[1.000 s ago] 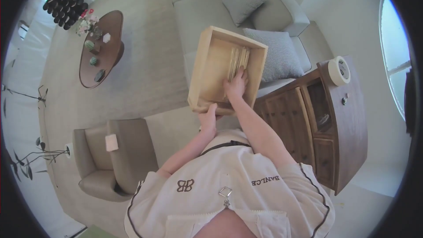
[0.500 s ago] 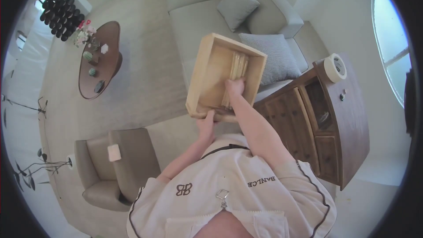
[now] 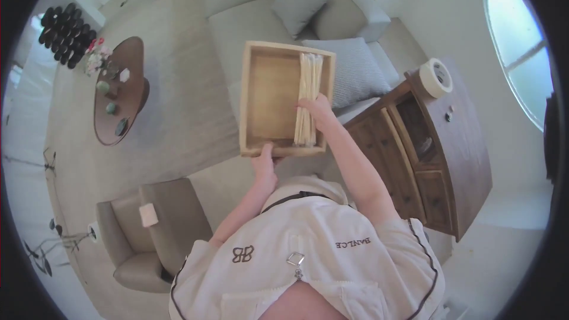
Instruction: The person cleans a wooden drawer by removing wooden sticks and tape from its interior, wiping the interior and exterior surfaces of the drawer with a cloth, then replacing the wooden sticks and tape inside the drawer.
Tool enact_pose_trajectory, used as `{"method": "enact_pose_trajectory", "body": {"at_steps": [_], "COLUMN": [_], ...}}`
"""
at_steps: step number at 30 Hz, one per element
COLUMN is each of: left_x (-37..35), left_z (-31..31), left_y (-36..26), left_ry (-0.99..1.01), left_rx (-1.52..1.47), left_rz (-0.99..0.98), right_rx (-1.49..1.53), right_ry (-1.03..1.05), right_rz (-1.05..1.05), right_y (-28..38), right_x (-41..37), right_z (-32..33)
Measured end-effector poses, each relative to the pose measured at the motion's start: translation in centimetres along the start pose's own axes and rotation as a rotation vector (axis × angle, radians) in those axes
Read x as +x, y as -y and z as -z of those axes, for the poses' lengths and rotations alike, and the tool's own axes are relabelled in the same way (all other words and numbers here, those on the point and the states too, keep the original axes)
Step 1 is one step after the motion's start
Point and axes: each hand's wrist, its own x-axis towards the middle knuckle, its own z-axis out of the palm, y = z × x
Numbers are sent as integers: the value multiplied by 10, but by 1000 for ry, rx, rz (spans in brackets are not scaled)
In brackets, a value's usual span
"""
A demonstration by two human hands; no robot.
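In the head view a shallow open wooden box (image 3: 271,98) is held up in front of me. My left hand (image 3: 265,165) grips its near wall, thumb over the rim and the other fingers mostly hidden underneath. Long thin wooden chopsticks (image 3: 306,80) in clear wrappers lie lengthwise along the right side inside the box. My right hand (image 3: 319,111) reaches over the right wall, its fingers closed across the chopsticks. The left part of the box floor is bare wood.
To the right stands a wooden cabinet (image 3: 415,148) with a roll of tape (image 3: 435,78) on top. A sofa (image 3: 237,32) with cushions is ahead. A low brown table (image 3: 127,62) and an armchair (image 3: 178,219) are on the left.
The box has turned from slanted to nearly square with me and shifted slightly left. My right hand has moved back toward the right wall, leaving more of the chopsticks visible.
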Motion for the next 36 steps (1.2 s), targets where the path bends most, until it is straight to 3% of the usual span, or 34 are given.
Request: {"method": "enact_pose_trajectory", "body": {"at_steps": [3,6,9,11,14,20,24,27,30,32,33,35,36], "left_x": [5,13,22,26,26,18,11,8,1,-1,-1,-2,-1], "left_z": [6,16,23,24,26,12,12,10,6,8,8,6,6], "left_y": [-7,-10,-12,-11,-11,-2,-2,-1,-2,-2,-2,-2,-1], "left_ry": [57,51,54,41,14,49,45,32,41,71,77,55,48], "left_rx": [40,28,47,46,35,30,47,42,50,77,83,69,65], "left_rz": [-22,-8,24,24,41,11,21,29,35,37,36,26,23], "right_rx": [110,-48,-104,-412,-643,-805,-758,-733,-977,-1065,-1081,-1265,-1303], "right_ry": [60,-143,-501,-835,-1082,-1240,-1190,-1124,-1247,-1466,-1513,-1270,-1198], "right_rz": [176,296,432,347,273,112,53,-110,-107,315,425,847,952], "right_y": [18,53,85,82,68,33,40,45,35,39,43,51,56], "right_x": [-37,-87,-138,-142,-144,-159,-160,-157,-150,-148,-143,-126,-116], "right_z": [26,66,120,183,253,351,353,354,357,326,304,243,211]}}
